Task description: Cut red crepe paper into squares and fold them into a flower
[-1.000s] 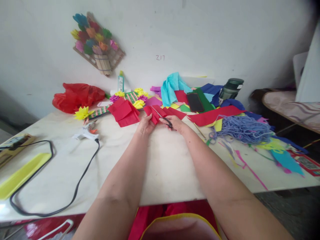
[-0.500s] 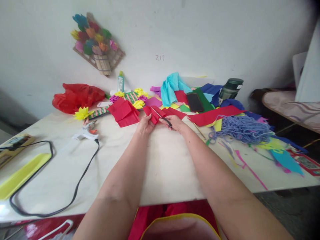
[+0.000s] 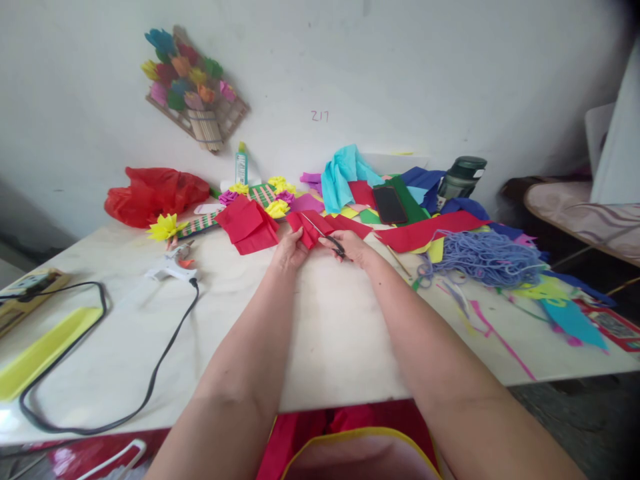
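Observation:
My left hand point(image 3: 290, 251) pinches a folded piece of red crepe paper point(image 3: 306, 228) at the far middle of the white table point(image 3: 330, 333). My right hand point(image 3: 353, 247) grips black-handled scissors point(image 3: 326, 238), with the blades laid across the red paper. Both hands sit close together just in front of the pile of coloured paper.
A glue gun point(image 3: 167, 268) with a black cord point(image 3: 125, 407) lies at left, beside a yellow tray point(image 3: 43, 350). A red bag point(image 3: 153, 193), paper flowers point(image 3: 165, 227), a glue bottle point(image 3: 242, 163), a phone point(image 3: 390, 204), a dark flask point(image 3: 463, 177) and blue yarn point(image 3: 487, 257) crowd the far side.
The scissors shifted slightly along the red paper; both hands stay in nearly the same place.

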Tool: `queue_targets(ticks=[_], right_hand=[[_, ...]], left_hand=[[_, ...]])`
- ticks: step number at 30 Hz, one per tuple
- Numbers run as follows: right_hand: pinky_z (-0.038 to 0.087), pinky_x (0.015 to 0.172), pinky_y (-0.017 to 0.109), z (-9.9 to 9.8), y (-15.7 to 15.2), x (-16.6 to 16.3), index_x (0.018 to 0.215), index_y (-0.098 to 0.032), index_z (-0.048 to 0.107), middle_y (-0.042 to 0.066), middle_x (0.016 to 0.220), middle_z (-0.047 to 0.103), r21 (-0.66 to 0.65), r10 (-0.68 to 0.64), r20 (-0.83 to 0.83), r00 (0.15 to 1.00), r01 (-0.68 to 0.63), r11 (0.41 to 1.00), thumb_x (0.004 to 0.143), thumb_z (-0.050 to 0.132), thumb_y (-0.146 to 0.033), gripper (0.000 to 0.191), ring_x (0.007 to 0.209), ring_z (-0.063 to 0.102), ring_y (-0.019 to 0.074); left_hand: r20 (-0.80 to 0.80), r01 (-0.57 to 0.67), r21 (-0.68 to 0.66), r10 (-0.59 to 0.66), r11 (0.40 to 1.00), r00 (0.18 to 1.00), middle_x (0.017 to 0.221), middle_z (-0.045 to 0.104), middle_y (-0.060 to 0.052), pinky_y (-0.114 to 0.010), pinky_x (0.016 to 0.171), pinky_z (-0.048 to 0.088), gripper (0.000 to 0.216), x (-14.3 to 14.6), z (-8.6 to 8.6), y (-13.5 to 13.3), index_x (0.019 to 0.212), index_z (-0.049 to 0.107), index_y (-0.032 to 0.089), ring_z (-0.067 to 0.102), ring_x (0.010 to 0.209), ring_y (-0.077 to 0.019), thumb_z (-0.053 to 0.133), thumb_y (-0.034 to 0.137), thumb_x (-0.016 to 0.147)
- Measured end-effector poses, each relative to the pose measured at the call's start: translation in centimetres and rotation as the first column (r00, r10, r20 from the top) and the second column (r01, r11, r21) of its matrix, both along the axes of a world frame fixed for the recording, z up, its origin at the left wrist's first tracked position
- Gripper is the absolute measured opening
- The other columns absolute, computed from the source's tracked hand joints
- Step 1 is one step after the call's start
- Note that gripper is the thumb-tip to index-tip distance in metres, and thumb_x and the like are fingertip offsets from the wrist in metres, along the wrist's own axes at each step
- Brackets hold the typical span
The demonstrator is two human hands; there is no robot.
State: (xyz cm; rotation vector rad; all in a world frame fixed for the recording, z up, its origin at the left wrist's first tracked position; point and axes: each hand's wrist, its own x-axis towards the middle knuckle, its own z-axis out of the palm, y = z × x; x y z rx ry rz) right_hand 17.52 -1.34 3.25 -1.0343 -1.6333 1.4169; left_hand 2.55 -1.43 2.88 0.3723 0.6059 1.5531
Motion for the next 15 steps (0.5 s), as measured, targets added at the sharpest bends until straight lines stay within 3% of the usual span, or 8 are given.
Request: queue_targets(ticks=[8, 15], right_hand=[[0.036, 0.030, 0.016, 0.75, -0.59, 0.31, 0.064, -0.014, 0.051, 0.001, 0.047, 0.060, -0.044, 0.030, 0.001, 1.000, -0.029, 0.999, 0.070, 0.068, -0.044, 0.035, 0.031, 0.048, 0.0071], [0.021, 0.023, 0.014, 0.49, -0.26, 0.62, 0.067, -0.013, 0.052, 0.005, 0.052, 0.064, 0.014, 0.018, 0.036, 0.999, -0.019, 1.000, 0.071, 0.067, -0.045, 0.036, 0.032, 0.053, 0.0090]], left_hand=[[-0.025, 0.036, -0.019, -0.037, 0.999, 0.999, 0.082, 0.068, -0.009, -0.028, 0.086, 0.050, 0.024, -0.11, -0.34, 0.15, 0.098, 0.061, 0.008, 0.066, 0.082, -0.0149, 0.042, 0.002, 0.084], [-0.061, 0.022, 0.013, -0.021, 1.000, 0.998, 0.091, 0.068, -0.010, -0.032, 0.089, 0.050, 0.029, -0.31, -0.49, 0.30, 0.107, 0.058, 0.010, 0.065, 0.090, -0.0173, 0.041, 0.003, 0.083]])
